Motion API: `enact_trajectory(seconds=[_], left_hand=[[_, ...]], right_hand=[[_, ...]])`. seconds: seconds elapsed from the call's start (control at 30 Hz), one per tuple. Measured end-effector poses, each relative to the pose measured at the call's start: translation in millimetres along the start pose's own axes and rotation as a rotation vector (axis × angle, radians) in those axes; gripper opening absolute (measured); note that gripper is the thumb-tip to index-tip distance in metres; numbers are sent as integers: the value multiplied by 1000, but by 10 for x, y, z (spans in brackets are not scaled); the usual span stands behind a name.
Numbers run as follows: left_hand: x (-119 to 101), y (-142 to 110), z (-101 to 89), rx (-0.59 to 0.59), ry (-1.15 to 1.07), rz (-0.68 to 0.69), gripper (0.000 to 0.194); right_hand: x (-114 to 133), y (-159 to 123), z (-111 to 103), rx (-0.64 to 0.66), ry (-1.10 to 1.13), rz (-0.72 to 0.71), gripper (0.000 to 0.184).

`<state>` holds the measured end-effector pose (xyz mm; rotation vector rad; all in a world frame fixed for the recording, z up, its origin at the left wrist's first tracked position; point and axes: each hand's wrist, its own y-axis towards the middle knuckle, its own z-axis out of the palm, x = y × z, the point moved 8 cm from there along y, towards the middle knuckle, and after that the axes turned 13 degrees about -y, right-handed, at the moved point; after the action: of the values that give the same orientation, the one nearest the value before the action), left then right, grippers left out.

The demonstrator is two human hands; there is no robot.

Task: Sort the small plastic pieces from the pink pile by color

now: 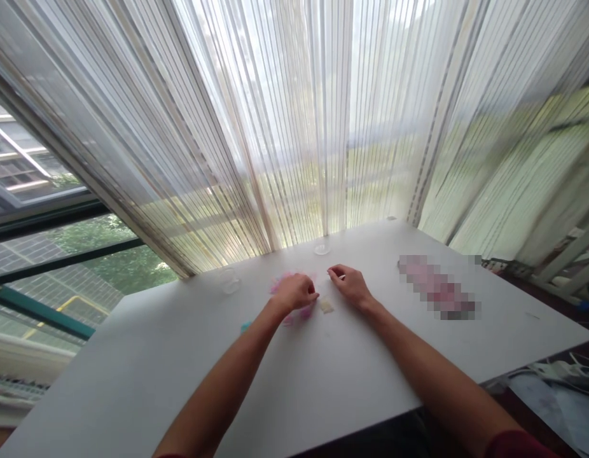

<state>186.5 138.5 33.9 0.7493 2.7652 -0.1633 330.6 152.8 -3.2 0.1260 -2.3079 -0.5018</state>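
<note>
Pink wispy scraps [304,312] lie under the left hand [294,292], fingers curled, on the white surface [180,375]; just beside, the right hand's [350,286] fingers pinch, grip unclear.

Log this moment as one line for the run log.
left hand: curled over pink fluffy bits | right hand: nearest pale yellow piece | surface: white table, clear plastic cup

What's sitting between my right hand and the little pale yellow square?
Nothing visible. The pale yellow square lies on the white table just off your right hand; your left hand is on its other side, over the pink bits.
</note>
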Motion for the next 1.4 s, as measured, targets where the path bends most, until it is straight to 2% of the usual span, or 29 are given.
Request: enact_trajectory(seconds=[0.3,0.4,0.57,0.63,0.73,0.87,0.97,1.07,1.23,1.4], left_hand=[[-24,77,99,-2,49,-71,12],[44,92,-29,-30,67,-77,13],[359,110,-417,-113,115,-124,18],[415,121,-469,-103,108,-106,20],[328,136,-389,-69,63,-18,20],[36,154,-106,18,12,161,22],[-122,177,66,68,92,259,20],[-185,198,129,78,156,301,21],[-148,178,38,38,137,286,18],[124,138,-248,-80,-7,153,17]], right_hand=[[72,-32,36,2,-22,-32,19],[91,-36,29,-1,-8,-34,18],[156,-42,63,27,28,-54,19],[173,-39,94,56,64,-60,19],[157,-25,103,62,99,-45,18],[108,-14,68,27,111,-18,18],[77,-17,50,7,120,3,18],[60,-19,51,0,121,15,19],[67,-16,67,18,118,14,19],[92,-14,53,22,113,11,18]])
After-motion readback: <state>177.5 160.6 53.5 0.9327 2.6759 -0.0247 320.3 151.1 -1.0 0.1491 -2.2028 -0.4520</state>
